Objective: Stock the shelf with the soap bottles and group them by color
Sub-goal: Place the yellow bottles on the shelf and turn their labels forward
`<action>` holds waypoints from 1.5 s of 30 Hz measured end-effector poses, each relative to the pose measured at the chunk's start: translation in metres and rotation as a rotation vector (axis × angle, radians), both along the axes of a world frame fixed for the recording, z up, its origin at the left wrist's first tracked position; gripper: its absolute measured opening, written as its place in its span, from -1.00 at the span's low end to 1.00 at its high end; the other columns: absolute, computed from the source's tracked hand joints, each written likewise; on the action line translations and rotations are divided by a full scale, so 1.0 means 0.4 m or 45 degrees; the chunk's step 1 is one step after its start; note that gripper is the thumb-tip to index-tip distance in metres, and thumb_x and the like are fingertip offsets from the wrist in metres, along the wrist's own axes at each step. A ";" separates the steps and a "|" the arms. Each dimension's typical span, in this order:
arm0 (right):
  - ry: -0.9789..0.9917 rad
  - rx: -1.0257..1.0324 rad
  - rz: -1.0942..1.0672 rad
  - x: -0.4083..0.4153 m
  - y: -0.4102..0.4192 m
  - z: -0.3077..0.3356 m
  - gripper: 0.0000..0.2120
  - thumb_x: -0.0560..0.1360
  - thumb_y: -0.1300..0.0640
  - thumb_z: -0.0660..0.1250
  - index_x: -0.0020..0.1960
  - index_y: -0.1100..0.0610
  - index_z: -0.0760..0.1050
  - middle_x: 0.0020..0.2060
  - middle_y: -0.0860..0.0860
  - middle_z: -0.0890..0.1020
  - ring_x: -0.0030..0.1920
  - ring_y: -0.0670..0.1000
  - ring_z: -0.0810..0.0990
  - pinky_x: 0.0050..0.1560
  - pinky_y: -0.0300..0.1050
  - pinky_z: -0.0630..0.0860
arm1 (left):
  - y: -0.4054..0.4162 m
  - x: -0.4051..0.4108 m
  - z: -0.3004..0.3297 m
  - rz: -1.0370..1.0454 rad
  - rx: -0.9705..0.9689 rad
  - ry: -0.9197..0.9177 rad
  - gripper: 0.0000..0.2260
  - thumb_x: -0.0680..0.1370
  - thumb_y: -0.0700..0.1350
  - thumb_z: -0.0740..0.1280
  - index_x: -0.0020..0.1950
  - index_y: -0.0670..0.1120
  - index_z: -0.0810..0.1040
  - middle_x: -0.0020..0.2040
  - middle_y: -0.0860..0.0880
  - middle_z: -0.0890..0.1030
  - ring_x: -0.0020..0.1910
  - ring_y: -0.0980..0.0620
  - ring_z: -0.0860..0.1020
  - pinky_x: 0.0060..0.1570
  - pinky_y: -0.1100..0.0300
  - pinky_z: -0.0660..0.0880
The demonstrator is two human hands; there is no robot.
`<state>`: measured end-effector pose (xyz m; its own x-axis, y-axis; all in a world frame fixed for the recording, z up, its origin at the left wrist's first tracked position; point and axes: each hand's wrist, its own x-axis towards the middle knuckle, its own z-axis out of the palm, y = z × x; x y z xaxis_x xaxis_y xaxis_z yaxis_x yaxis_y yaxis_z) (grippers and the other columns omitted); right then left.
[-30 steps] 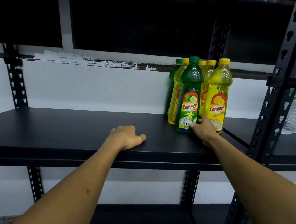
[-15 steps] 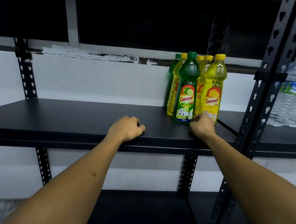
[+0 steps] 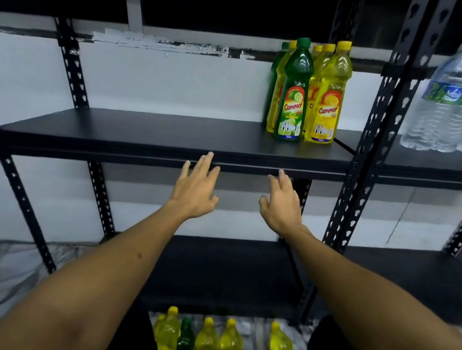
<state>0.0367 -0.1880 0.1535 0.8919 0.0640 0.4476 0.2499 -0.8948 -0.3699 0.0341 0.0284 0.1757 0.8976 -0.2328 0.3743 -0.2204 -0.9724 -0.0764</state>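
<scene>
A: Where are the soap bottles?

B: Two lots. One cluster stands upright at the right end of the black shelf (image 3: 148, 134), close to the rack's upright post (image 3: 383, 128). At the front is a green bottle (image 3: 293, 96) and, just to its right, a yellow bottle (image 3: 327, 99), the two nearly touching. Behind them are more yellow ones (image 3: 318, 67), and one more green bottle (image 3: 273, 88) stands at the back left, mostly hidden.

A: And the other lot?

B: Down at the bottom edge of the view, on the floor between the person's arms: a row of yellow bottles (image 3: 230, 348) with one dark green bottle (image 3: 186, 341) second from the left. Only their upper parts show.

A: What are the hands doing?

B: Both are empty. The left hand (image 3: 194, 191) is spread, fingers apart, its fingertips overlapping the shelf's front edge; I can't tell whether they touch it. The right hand (image 3: 282, 206) is loosely spread too, just below that edge. Neither is near the bottles on the shelf.

A: Anything else around?

B: Clear water bottles (image 3: 456, 107) with blue and green labels stand on the neighbouring shelf at the right, past the post. A lower black shelf (image 3: 222, 271) sits beneath the hands, bare where it shows.
</scene>
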 end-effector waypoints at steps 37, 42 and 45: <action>1.515 0.353 -0.501 -0.056 0.133 -1.133 -0.30 0.40 0.04 0.49 0.39 0.20 0.23 0.20 0.26 0.52 0.18 0.27 0.53 0.10 0.08 0.53 | 0.230 -0.067 -1.036 0.925 -0.673 1.277 -0.25 0.48 0.28 0.31 0.44 -0.22 0.21 0.29 -0.24 0.48 0.27 -0.26 0.47 0.16 -0.04 0.43; 1.635 0.437 -0.553 -0.090 0.148 -1.209 0.00 0.37 -0.13 0.49 0.54 0.06 -0.09 0.34 0.31 0.37 0.27 0.37 0.43 0.23 0.30 0.44 | 0.193 -0.103 -1.110 0.976 -0.628 1.296 0.09 0.34 0.40 0.36 0.54 -0.22 -0.08 0.38 -0.24 0.41 0.29 -0.26 0.46 0.17 -0.12 0.48; 1.599 0.401 -0.565 -0.094 0.156 -1.216 -0.05 0.43 -0.10 0.46 0.55 0.07 -0.09 0.33 0.32 0.36 0.28 0.38 0.41 0.22 0.27 0.44 | 0.170 -0.125 -1.124 0.976 -0.524 1.272 0.04 0.34 0.35 0.40 0.51 -0.22 -0.03 0.40 -0.21 0.36 0.30 -0.23 0.45 0.12 -0.09 0.47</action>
<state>-0.0009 -0.1258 -0.3329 0.6233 -0.2845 -0.7284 -0.6852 -0.6476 -0.3334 -0.0158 0.0965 -0.2738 0.6789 0.4240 -0.5995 0.6027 -0.7881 0.1252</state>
